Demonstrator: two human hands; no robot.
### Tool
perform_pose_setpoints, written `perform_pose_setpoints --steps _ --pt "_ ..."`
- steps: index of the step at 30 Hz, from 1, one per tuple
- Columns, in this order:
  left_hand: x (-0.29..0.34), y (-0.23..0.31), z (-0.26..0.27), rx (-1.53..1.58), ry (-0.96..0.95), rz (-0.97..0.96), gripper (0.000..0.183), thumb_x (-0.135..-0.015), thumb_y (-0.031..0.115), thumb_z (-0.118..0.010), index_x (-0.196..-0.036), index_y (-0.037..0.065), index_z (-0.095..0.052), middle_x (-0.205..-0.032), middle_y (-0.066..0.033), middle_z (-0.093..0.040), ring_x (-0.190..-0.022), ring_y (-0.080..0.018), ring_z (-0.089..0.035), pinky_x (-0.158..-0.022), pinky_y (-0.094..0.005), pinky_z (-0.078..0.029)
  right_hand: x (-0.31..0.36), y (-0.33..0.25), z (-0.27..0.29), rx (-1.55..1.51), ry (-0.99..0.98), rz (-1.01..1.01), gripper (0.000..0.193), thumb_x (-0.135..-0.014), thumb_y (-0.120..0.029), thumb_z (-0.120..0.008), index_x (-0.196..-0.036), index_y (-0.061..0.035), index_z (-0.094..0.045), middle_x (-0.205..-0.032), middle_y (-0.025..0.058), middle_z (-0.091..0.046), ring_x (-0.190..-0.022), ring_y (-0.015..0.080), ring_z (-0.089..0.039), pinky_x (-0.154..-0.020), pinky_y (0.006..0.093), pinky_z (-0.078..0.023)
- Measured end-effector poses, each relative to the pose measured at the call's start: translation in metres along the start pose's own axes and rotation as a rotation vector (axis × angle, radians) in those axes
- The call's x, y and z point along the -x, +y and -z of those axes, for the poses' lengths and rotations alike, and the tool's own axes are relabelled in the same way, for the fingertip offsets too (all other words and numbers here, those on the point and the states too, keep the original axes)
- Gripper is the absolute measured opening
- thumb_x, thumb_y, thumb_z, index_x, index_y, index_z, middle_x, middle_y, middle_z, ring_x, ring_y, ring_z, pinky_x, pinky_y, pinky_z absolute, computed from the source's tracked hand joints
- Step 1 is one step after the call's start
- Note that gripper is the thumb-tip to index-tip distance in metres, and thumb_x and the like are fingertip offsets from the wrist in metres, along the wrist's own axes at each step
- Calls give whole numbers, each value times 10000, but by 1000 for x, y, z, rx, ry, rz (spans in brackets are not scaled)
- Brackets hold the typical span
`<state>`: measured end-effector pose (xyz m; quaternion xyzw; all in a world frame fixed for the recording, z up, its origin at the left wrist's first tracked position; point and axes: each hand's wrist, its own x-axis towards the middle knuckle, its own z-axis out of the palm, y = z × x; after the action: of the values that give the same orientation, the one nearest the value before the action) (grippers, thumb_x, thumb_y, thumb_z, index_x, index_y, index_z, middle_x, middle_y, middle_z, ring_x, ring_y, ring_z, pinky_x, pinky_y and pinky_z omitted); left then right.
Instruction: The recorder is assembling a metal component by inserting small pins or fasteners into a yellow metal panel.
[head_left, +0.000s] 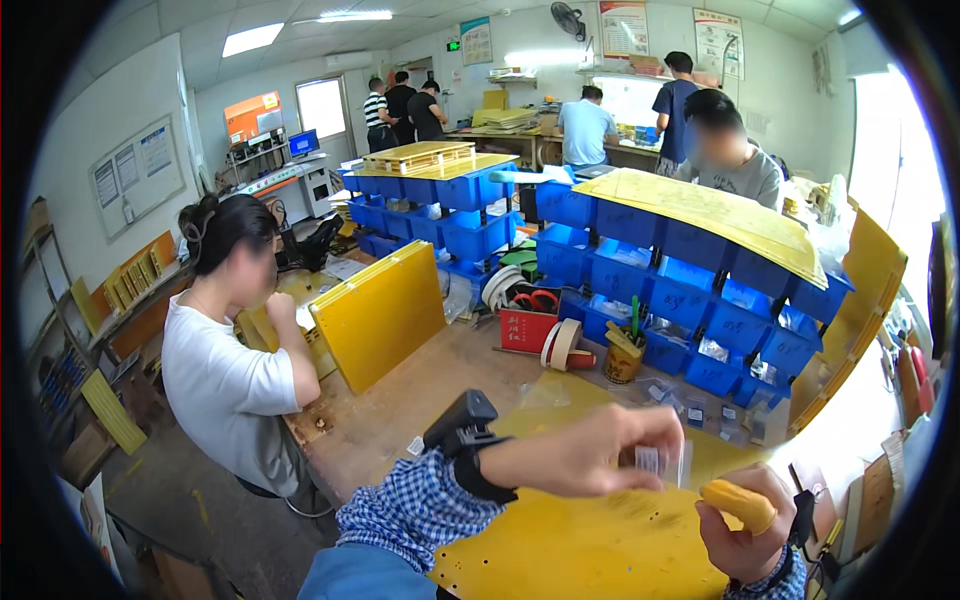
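Observation:
My left hand [610,455] reaches across the yellow board [560,540] with its fingers closed on a small clear plastic bag [650,460] bearing a white label. A black device [465,425] is strapped at that wrist. Lower and to the right, my right hand [750,525] is curled with a rounded yellow object [740,505] at its fingers. Whether this is a tool handle or a finger cover, I cannot make out. Beyond my hands, several small labelled bags [697,412] lie along the board's far side.
Racks of blue bins [670,295] stand behind the bench, topped by yellow sheets [700,215]. Near them are a red box [528,332], tape rolls [562,345] and a cup of tools [624,357]. Yellow panels [380,315] stand upright by a seated person [235,350] at left.

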<state>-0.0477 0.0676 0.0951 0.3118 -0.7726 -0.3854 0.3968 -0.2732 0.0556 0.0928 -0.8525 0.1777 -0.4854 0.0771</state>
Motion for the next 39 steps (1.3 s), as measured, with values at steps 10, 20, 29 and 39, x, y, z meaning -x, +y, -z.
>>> perform_pose_setpoints --steps 10,20,29,39 --pt "-9 -11 -9 -61 -105 67 230 -812 60 -634 -997 19 -503 -832 -115 -613 -797 -260 -633 -664 -324 -488 8 21 -14 -146 4 -71 290 -709 65 -652 -981 15 -563 -737 99 -594 -643 187 -592 -611 266 -473" --pt "-34 6 -3 -522 -223 -185 241 -809 141 -637 -988 57 -499 -791 -116 -607 -719 -325 -598 -585 -376 -464 20 32 -7 -312 -26 -243 384 -742 96 -634 -1093 56 -484 -934 128 -562 -765 172 -617 -710 267 -507" --pt "-21 -17 -16 -30 64 -81 78 -841 69 -621 -844 18 -562 -737 -76 -571 -650 -175 -569 -564 -271 -429 15 35 -10 -304 -26 -223 340 -744 109 -620 -1056 61 -493 -905 135 -552 -736 177 -615 -666 257 -509" --pt "-23 -27 -17 -311 168 -336 69 -805 77 -638 -839 29 -602 -772 -74 -605 -683 -263 -590 -580 -343 -440 4 23 -3 -214 10 -174 191 -747 99 -592 -929 51 -564 -803 124 -574 -678 182 -608 -604 262 -490"
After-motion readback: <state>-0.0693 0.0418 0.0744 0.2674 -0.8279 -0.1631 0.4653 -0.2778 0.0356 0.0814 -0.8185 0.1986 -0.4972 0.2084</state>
